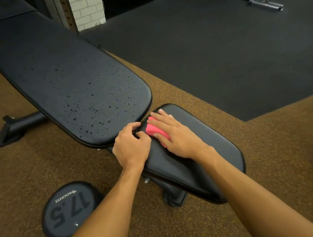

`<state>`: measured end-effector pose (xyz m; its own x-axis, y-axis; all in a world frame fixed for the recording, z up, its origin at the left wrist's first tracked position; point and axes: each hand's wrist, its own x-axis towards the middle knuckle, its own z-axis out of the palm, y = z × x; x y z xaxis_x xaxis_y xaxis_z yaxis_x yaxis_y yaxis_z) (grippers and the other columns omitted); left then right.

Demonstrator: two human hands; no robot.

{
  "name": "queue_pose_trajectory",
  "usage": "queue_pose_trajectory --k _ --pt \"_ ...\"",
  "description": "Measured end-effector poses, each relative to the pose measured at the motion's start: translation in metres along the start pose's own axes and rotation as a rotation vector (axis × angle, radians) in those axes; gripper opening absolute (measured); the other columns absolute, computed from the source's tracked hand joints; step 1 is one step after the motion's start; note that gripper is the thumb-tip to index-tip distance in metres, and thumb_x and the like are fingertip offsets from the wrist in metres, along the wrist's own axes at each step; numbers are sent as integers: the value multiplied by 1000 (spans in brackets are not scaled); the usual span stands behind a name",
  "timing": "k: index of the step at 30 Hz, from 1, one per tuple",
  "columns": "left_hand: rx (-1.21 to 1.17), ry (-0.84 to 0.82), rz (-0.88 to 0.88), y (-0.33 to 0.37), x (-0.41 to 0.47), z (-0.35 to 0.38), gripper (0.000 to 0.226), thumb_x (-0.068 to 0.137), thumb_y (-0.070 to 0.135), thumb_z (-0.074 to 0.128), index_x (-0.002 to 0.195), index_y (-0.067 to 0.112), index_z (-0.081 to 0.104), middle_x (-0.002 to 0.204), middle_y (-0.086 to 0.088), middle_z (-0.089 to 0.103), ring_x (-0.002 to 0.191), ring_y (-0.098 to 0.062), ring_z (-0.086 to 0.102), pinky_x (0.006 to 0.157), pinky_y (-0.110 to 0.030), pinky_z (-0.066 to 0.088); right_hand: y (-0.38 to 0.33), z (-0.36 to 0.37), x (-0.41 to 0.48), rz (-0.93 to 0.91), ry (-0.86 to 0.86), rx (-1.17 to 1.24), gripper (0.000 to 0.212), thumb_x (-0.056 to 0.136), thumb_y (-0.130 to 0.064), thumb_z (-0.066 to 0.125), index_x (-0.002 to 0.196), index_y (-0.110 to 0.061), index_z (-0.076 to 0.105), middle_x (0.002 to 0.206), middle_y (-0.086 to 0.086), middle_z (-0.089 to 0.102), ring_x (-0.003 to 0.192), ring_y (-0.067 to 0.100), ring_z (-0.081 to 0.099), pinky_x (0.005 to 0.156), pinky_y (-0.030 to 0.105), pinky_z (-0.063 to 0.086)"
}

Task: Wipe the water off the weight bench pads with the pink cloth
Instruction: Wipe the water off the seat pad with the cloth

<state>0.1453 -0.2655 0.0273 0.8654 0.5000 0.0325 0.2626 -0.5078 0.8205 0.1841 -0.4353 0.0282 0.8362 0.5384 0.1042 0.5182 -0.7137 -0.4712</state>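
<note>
The flat right hand (174, 135) presses the pink cloth (154, 131) on the seat pad (208, 142); the left hand (131, 147) grips its edge. Drops cover the back pad (66, 75), upper left.

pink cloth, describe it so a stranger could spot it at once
Find the long black back pad in the middle, dotted with water drops. Just below its rounded end sits the smaller seat pad, and the cloth lies at that pad's far end under the flat right hand. It is the only bright pink thing among black pads.
</note>
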Motion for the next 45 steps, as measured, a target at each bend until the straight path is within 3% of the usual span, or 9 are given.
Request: queue_pose_trajectory --k 5,8,14,21,25,29,32,40,45 --pt "-7 49 -54 5 0 2 31 84 27 60 110 35 75 108 11 77 105 -20 69 91 -39 47 13 -9 21 245 125 -45 52 114 -42 41 159 -18 45 173 4 31 165 28 9 133 52 12" --pt "-7 74 -74 5 -2 0 29 85 27 61 108 34 77 104 11 78 101 -20 70 90 -39 48 2 7 52 175 79 -83 47 112 -41 36 143 -15 61 161 8 48 160 36 23 128 59 22" --pt "-23 74 -86 6 -2 0 30 82 30 58 105 36 77 99 11 78 95 -22 72 88 -39 51 8 1 56 72 63 -93 40 112 -44 42 131 -24 71 147 4 60 151 31 36 124 45 22" --pt "-11 80 -70 6 -1 -1 27 84 28 61 105 34 77 98 10 78 94 -21 72 84 -36 48 5 16 59 6 16 -144 43 111 -45 36 131 -26 69 148 2 60 153 30 37 129 53 25" --pt "-15 75 -79 6 0 -1 28 83 29 60 105 34 76 97 11 78 93 -22 71 85 -37 49 23 -2 65 160 154 -97 40 110 -46 44 128 -24 72 138 0 65 143 30 46 125 51 31" --pt "-19 79 -72 3 0 0 29 82 30 58 104 34 76 97 11 78 94 -22 71 85 -38 52 7 10 55 82 133 -80 35 112 -34 47 132 -15 69 148 8 59 152 36 36 130 49 22" --pt "-25 72 -60 2 0 0 28 82 30 59 104 34 77 98 11 78 95 -20 72 86 -38 52 0 10 27 -55 41 -36 43 114 -38 45 149 -18 59 162 2 48 161 24 25 132 33 8" --pt "-53 75 -35 0 3 -1 25 84 22 63 102 31 78 95 11 78 94 -20 71 82 -32 45 11 7 8 193 144 -85 52 115 -45 38 161 -22 45 174 -1 30 165 25 8 134 49 10" --pt "-49 18 0 -2 2 -4 26 85 21 62 105 31 77 99 11 77 97 -18 71 90 -36 50 -10 8 -30 20 33 -72 53 115 -43 37 165 -25 38 176 -7 24 166 18 1 135 44 6"
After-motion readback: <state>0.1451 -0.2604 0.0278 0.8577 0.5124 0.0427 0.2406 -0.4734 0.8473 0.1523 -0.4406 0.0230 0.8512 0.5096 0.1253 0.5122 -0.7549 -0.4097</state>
